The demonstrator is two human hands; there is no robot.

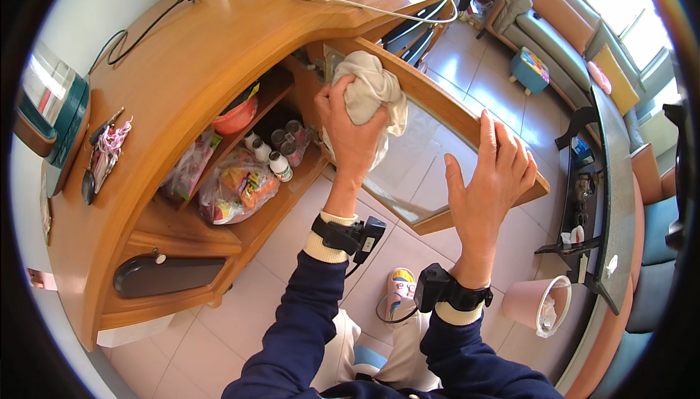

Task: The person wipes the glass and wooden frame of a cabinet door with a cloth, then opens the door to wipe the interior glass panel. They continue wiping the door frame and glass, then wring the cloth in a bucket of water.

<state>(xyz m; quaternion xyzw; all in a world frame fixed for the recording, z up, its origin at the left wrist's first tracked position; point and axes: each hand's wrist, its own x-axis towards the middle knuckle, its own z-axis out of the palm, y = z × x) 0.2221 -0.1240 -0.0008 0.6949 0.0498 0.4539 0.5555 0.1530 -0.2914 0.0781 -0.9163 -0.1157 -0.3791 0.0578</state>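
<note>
A wooden cabinet door with a glass pane [432, 175] stands swung out from the cabinet. My left hand [353, 125] grips a crumpled off-white cloth [369, 87] against the hinge end of the pane. Fingers spread and holding nothing, my right hand [486, 180] is over the door's outer part, near its upper wooden rail; whether it touches the door I cannot tell. Inside the cabinet, left of my left hand, are a plastic bag of packaged food [239, 186], small white bottles [280, 166], shrink-wrapped cans [291, 145] and a red basket [236, 117].
The curved wooden countertop [246, 33] carries a white cable [383, 8], a black plug lead [147, 27] and keys [104, 153]. A pink waste bin [530, 303] stands on the tiled floor at right, by a dark low table [618, 207]. A small blue stool [529, 71] is near the sofa.
</note>
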